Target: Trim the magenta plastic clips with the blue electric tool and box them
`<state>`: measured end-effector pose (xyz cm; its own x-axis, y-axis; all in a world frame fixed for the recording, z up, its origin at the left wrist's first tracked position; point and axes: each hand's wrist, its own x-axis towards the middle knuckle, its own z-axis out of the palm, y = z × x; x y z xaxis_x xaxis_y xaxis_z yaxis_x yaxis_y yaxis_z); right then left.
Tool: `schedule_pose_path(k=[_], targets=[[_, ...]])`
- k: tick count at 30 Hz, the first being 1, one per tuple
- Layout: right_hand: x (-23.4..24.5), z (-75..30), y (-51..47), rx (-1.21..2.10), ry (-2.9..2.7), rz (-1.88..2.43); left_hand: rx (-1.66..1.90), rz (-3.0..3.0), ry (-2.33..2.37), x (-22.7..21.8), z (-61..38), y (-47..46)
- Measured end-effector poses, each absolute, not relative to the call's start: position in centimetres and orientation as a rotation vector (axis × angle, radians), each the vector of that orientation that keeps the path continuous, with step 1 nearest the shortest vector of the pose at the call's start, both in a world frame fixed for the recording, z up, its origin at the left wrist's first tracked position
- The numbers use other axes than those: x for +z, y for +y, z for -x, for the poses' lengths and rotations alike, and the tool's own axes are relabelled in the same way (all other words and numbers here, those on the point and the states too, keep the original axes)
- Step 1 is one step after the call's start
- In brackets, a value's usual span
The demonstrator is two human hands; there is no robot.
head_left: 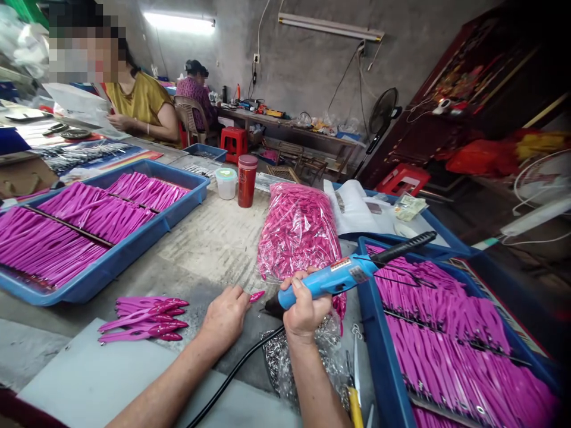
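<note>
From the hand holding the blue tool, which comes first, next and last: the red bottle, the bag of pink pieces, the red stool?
From the right hand, in the head view:
1. Bag of pink pieces, just beyond it.
2. Red bottle, farther back on the table.
3. Red stool, far off by the seated people.

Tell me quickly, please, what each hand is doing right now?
Left hand: fingers pinched on a small pink piece.
Right hand: closed around the blue electric tool.

Red flask (pixel 247 180) beside white cup (pixel 226 182)
</note>
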<state>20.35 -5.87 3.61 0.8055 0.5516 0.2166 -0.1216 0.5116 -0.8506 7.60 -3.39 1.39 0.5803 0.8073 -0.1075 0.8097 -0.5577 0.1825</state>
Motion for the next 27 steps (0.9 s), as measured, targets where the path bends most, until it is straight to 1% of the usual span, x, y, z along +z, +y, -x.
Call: schedule_pose_path(k=[6,18,23,27], targets=[[3.47,-20.42,-5.95,0.429,-0.5,0.951,-0.047,-2.663,1.299,0.83,-7.63,-3.35],[3.67,-20.45,-5.93,0.437,-0.508,0.958,-0.055,-2.691,1.214,1.08,-7.94,-3.17],[3.51,-20.41,-6.0,0.434,-0.497,0.962,-0.138,-2.657,1.265,1.26,-8.26,-3.38],[3.27,-20.49,-5.93,0.439,-0.493,0.964,-0.105,-2.617,1.271,1.46,-8.2,-3.23]])
